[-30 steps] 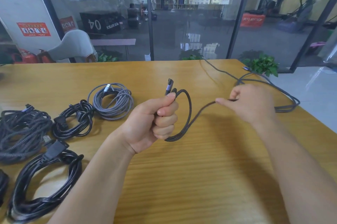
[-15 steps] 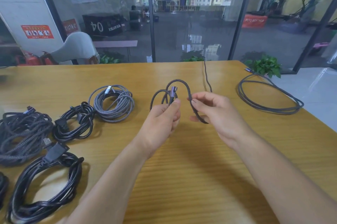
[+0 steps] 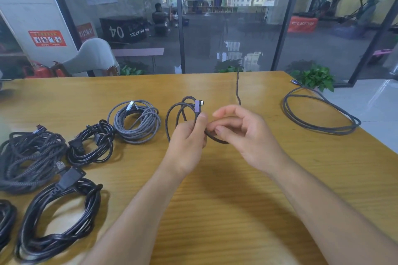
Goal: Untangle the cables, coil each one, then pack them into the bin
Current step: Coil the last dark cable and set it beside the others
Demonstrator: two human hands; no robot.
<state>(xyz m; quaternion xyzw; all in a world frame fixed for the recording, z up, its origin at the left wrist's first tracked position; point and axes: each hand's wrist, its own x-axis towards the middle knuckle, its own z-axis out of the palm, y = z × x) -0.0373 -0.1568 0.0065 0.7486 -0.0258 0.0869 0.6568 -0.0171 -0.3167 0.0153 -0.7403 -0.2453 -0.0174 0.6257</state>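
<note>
Presently, left hand (image 3: 189,139) pinching the dark braided cable (image 3: 172,113) into small loops above the table (image 3: 215,210), right hand (image 3: 243,135) pinching the same cable, coiled grey cable (image 3: 137,122) left of it.

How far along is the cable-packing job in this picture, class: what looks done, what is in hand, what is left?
Done: several coils lie on the table, including a grey braided coil and a black coil. In hand: the left hand grips small loops of a dark braided cable and the right hand feeds more on. Left: its loose length by the table's right edge, then packing; no bin is in view.
</note>
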